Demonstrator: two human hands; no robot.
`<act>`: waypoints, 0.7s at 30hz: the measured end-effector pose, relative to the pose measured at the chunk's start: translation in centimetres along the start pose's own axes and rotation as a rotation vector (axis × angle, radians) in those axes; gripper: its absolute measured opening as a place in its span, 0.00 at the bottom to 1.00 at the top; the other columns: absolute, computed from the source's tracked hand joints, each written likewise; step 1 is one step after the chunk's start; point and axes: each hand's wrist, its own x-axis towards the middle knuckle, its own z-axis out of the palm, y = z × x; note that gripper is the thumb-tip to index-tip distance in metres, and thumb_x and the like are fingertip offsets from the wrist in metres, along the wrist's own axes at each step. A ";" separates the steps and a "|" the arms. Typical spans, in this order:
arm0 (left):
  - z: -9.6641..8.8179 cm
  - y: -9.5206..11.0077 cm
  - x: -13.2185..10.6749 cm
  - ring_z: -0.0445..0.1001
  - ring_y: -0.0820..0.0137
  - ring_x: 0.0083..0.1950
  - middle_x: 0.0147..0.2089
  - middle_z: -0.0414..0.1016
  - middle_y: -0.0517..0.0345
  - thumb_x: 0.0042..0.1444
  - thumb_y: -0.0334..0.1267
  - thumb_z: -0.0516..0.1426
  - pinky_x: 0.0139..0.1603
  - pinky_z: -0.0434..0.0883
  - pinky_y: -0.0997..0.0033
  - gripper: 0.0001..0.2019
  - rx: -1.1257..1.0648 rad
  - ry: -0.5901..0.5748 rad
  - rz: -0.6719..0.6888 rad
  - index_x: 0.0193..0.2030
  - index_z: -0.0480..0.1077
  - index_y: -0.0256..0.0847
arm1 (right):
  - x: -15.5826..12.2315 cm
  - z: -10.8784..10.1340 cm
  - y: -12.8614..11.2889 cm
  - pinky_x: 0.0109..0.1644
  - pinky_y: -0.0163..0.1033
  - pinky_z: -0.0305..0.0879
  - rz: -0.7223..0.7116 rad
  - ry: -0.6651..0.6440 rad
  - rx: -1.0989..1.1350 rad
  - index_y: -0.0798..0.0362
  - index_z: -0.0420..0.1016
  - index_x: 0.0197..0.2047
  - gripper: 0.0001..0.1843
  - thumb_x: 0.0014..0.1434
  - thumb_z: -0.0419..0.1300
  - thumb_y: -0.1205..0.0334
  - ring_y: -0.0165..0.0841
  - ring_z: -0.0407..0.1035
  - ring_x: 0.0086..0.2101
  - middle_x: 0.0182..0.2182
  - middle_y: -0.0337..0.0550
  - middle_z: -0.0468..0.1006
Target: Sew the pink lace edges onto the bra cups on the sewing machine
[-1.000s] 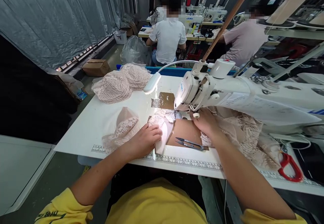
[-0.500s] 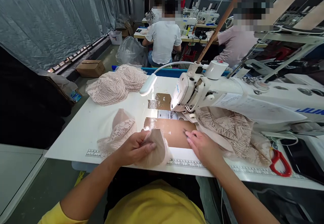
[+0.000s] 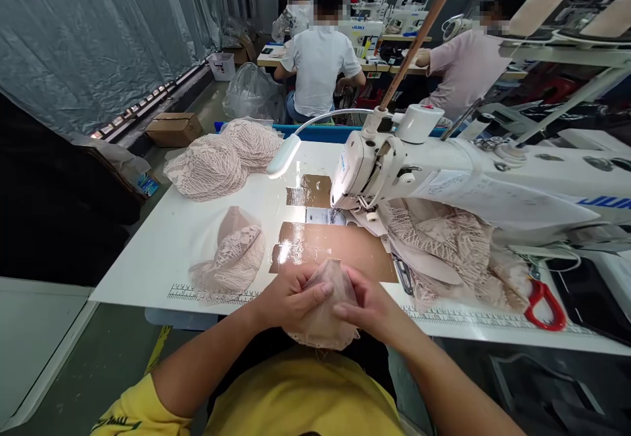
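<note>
A beige lace cup piece (image 3: 323, 311) is held over the table's near edge, close to my body. My left hand (image 3: 288, 296) is closed on its left side and my right hand (image 3: 367, 306) is closed on its right side. Beyond the hands lies a brown taped sheet (image 3: 335, 246) under the head of the white sewing machine (image 3: 374, 169). Small thread snips (image 3: 403, 275) lie just right of the brown sheet. One lace cup (image 3: 231, 258) rests on the white table (image 3: 182, 232) left of my left hand.
A heap of lace pieces (image 3: 453, 252) lies under the machine arm at right, with red-handled scissors (image 3: 545, 301) beyond it. Two stacks of lace cups (image 3: 221, 160) sit at the table's far left. Two people sit with their backs to me at machines behind.
My left hand lifted a cup piece off the table and brought it toward my body. My right hand left the needle area and joined it on the piece.
</note>
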 end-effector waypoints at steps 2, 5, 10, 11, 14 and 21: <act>-0.3 0.2 -0.2 0.62 0.75 0.29 0.28 0.65 0.61 0.62 0.48 0.52 0.30 0.61 0.76 0.17 0.196 0.101 0.044 0.31 0.66 0.36 | 0.6 1.1 0.3 0.45 0.44 0.71 0.092 -0.055 0.203 0.52 0.69 0.58 0.33 0.53 0.64 0.45 0.41 0.74 0.43 0.44 0.48 0.79; -2.3 0.5 -1.7 0.64 0.74 0.29 0.28 0.66 0.61 0.63 0.45 0.51 0.31 0.62 0.75 0.13 0.441 0.281 0.059 0.36 0.67 0.38 | 0.1 0.6 1.2 0.43 0.43 0.71 0.190 0.003 0.332 0.54 0.74 0.51 0.27 0.51 0.66 0.48 0.40 0.75 0.39 0.39 0.47 0.80; -7.5 -0.3 -5.4 0.69 0.62 0.50 0.48 0.72 0.51 0.60 0.45 0.54 0.51 0.67 0.64 0.14 0.963 0.680 0.086 0.49 0.67 0.41 | -2.1 -1.3 1.6 0.39 0.40 0.71 0.239 0.190 0.333 0.54 0.76 0.40 0.20 0.49 0.67 0.48 0.38 0.74 0.34 0.33 0.47 0.80; -8.4 -0.7 -5.8 0.66 0.59 0.57 0.55 0.69 0.48 0.59 0.47 0.55 0.56 0.66 0.60 0.18 1.050 0.710 0.058 0.53 0.66 0.41 | -2.3 -1.3 1.3 0.37 0.39 0.70 0.237 0.195 0.322 0.54 0.76 0.38 0.20 0.49 0.67 0.47 0.38 0.74 0.33 0.31 0.46 0.79; -10.3 -2.2 -6.2 0.62 0.53 0.62 0.63 0.63 0.45 0.57 0.49 0.56 0.59 0.65 0.52 0.26 1.201 0.660 -0.094 0.60 0.63 0.40 | -1.2 -0.9 0.2 0.33 0.37 0.69 0.172 0.124 0.287 0.54 0.75 0.36 0.20 0.49 0.67 0.46 0.36 0.72 0.30 0.29 0.45 0.78; -13.0 -3.6 -7.3 0.71 0.58 0.53 0.52 0.74 0.49 0.57 0.32 0.51 0.54 0.71 0.56 0.16 1.207 0.784 -0.029 0.51 0.72 0.38 | 7.1 1.6 -1.6 0.47 0.56 0.67 -0.118 0.200 -0.505 0.54 0.74 0.41 0.19 0.56 0.58 0.47 0.49 0.70 0.43 0.40 0.53 0.77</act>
